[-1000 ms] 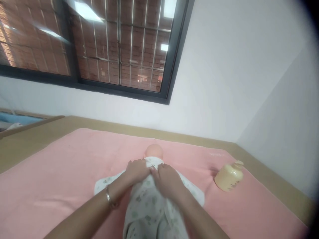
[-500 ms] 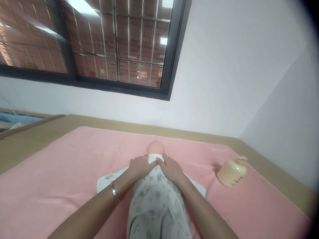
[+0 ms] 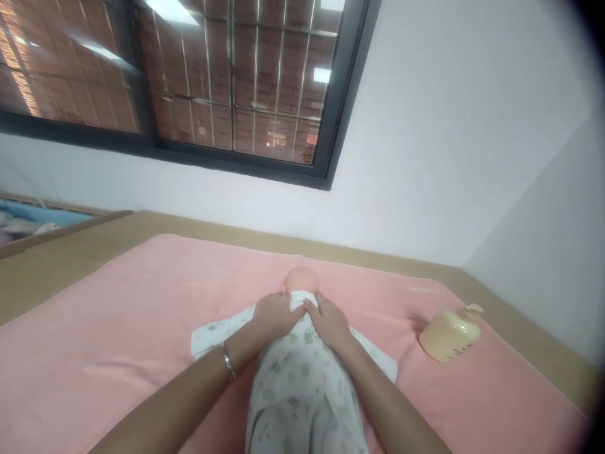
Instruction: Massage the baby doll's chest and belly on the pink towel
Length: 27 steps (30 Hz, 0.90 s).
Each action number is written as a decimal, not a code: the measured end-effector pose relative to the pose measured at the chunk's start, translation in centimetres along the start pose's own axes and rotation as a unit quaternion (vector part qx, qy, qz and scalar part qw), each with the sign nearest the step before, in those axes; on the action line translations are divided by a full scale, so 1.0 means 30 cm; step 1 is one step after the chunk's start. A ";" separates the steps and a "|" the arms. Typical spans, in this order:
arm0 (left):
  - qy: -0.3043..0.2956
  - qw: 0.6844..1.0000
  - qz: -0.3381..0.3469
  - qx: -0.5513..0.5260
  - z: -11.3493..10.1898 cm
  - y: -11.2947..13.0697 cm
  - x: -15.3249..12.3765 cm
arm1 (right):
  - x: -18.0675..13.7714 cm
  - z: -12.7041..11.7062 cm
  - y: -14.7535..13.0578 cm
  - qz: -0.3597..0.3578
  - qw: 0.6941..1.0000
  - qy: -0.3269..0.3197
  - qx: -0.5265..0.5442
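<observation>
A baby doll (image 3: 302, 279) lies lengthwise in front of me, its bald, smooth head pointing at the wall. No face shows from here. White clothing with small green and grey prints (image 3: 305, 372) covers its body, and the sleeves spread out to both sides. My left hand (image 3: 278, 313) is closed round the doll's left-hand shoulder area. On the other side, my right hand (image 3: 329, 320) grips the upper body in the same way. Both thumbs lie on the cloth just below the head, their tips nearly meeting. The other fingertips are hidden around the doll's sides.
A pink mat (image 3: 151, 302) lies under the doll on a wooden surface (image 3: 94, 243). To the right stands a pale yellow pump bottle (image 3: 451, 334), tilted in view. A dark-framed, barred window (image 3: 236, 165) is in the white wall behind. A light-blue-lined tray (image 3: 70, 216) sits far left.
The view has shifted slightly, so the doll, hands and bottle appear a little further right. Both hands keep the same hold on the doll.
</observation>
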State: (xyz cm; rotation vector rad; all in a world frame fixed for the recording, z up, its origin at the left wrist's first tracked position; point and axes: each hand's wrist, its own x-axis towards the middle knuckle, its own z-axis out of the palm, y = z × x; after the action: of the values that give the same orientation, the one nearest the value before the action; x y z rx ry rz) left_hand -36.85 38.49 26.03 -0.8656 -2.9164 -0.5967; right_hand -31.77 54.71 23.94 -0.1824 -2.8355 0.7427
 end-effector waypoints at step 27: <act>-0.021 1.000 -0.013 0.008 -0.010 0.010 0.019 | 0.020 0.011 0.025 0.010 1.000 0.012 0.022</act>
State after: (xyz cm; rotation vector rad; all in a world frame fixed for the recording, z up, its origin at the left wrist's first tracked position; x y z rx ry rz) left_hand -37.20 38.90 26.51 -0.8505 -2.9693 -0.5639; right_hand -32.39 55.31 23.38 -0.2105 -2.7965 0.8020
